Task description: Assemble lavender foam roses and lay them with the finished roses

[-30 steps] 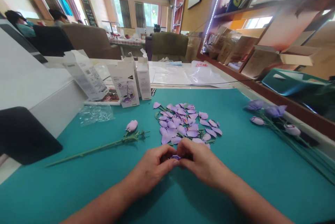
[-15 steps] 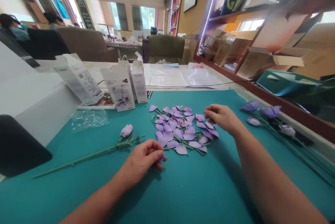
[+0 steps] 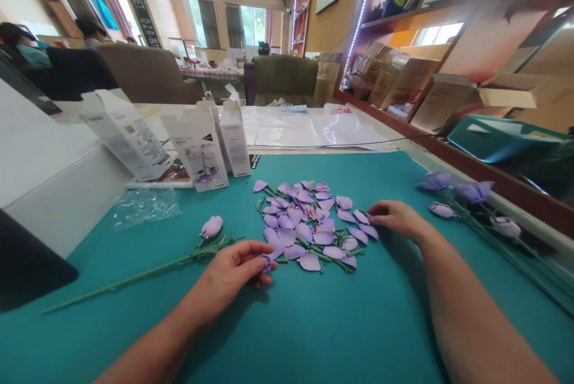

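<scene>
My left hand [image 3: 240, 267] pinches a small purple flower piece [image 3: 268, 262] between thumb and fingers, low over the mat and left of the pile. At the pile's right edge, the fingertips of my right hand [image 3: 397, 218] close on the end of a light purple petal [image 3: 361, 217]. The pile of loose purple petals [image 3: 309, 231] lies between both hands, with green stem pieces [image 3: 319, 251] mixed in. Left of my left hand rests a long green stem [image 3: 134, 278] with a pale purple bud [image 3: 212, 226].
Finished-looking purple flowers [image 3: 473, 191] on stems lie at the right. White printed boxes [image 3: 197, 151] stand at the back left, with clear plastic wrapping [image 3: 147, 207] before them. A teal mat [image 3: 305, 324] covers the table. A teal bin [image 3: 506, 139] and cardboard boxes sit at right.
My right hand has come down and toward me, from above the pile's upper right to a petal at its right edge. My left hand has shifted slightly left, still holding the flower piece.
</scene>
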### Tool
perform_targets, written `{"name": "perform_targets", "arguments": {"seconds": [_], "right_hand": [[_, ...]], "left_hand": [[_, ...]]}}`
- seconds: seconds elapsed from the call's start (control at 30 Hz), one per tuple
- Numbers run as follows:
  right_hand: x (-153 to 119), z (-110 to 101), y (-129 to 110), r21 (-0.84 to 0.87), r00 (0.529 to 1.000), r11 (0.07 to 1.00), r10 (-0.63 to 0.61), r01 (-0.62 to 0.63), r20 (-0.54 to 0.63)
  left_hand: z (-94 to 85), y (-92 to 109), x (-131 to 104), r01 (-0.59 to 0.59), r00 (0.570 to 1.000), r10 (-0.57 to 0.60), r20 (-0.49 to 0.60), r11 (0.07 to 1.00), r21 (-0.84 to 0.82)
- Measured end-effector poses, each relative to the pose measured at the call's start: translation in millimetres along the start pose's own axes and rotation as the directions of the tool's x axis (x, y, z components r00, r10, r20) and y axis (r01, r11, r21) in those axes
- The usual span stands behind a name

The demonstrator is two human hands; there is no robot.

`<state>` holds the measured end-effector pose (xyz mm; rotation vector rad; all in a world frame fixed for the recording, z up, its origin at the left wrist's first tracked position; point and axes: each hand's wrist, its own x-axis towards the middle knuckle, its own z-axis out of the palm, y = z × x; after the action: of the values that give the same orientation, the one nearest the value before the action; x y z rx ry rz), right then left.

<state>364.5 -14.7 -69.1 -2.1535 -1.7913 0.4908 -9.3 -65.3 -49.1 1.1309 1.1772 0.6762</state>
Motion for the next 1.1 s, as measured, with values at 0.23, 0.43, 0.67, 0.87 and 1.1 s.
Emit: {"name": "perform_targets", "arguments": {"seconds": [0.23,0.43,0.67,0.87,1.1], "right_hand": [[-3,0,-3,-0.075,0.998,0.997,0.006,-0.011,-0.061],[-22,-8,-52,0.095,0.976,0.995,-0.015,0.037,-0.219],[-68,32,-151,0.405,0.912,0.818,-0.386,0.408,-0.139],[-87,64,-172,0.464,0.848,0.726,-0.517,0.507,-0.117],[-89,74,-166,0.439,0.770,0.652,-0.614,0.619,-0.174]], "left_hand": [[-1.4,-1,1,-0.010,1.000,0.011,0.017,1.000,-0.021],[-1.0,-1,-2,0.006,0.999,-0.001,0.035,0.989,-0.149],[-2.2,-2,-3,0.040,0.997,-0.020,0.076,0.961,-0.274],[-2.6,-3,-3,0.034,0.997,-0.010,0.078,0.951,-0.308],[-1.5,-4,-1,0.021,0.998,0.000,0.067,0.949,-0.314]]}}
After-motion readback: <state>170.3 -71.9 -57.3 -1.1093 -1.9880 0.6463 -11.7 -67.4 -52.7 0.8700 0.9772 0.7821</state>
